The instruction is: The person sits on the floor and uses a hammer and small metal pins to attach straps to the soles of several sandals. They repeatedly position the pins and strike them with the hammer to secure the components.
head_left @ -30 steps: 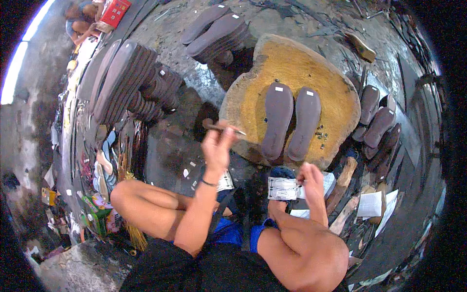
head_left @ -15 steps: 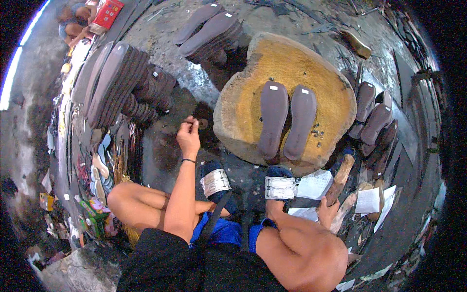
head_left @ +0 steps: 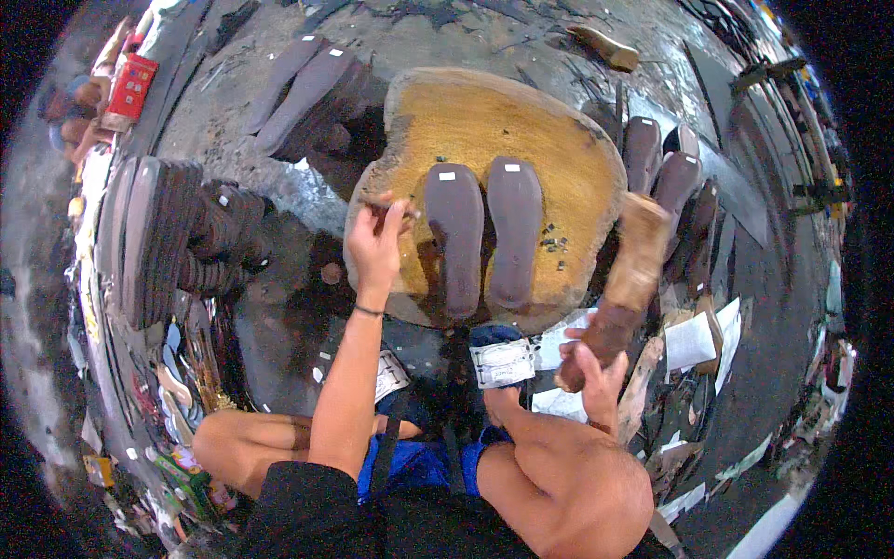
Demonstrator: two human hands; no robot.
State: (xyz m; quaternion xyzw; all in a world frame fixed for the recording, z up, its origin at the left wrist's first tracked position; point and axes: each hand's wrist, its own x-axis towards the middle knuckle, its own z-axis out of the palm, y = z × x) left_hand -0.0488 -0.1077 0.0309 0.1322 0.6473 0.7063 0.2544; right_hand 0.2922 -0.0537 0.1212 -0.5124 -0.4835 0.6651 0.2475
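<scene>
A thick wooden mallet [head_left: 636, 265], pale at its head and dark at its handle, is gripped in my right hand [head_left: 602, 380] and tilts up beside the block. My left hand [head_left: 377, 250] is raised over the left edge of a broad wooden block [head_left: 447, 102]. Its fingertips pinch a small dark rod-like tool [head_left: 389, 204], whose exact kind is too blurred to tell. Two brown shoe soles lie side by side on the block: the left sole [head_left: 455, 242] is nearest to my left hand, the right sole [head_left: 514, 233] beyond it. Each bears a small white label at its far end.
Small black scraps [head_left: 553, 244] dot the block. Stacked soles [head_left: 154, 242] stand at the left, with another pile [head_left: 312, 98] at the far left and more soles [head_left: 675, 177] at the right. White papers [head_left: 689, 341] lie by my right hand. A person [head_left: 79, 112] sits at the far left.
My right hand has lifted the mallet from beside my foot. My left hand has moved right, over the block's edge, with the small tool. The view has shifted, too.
</scene>
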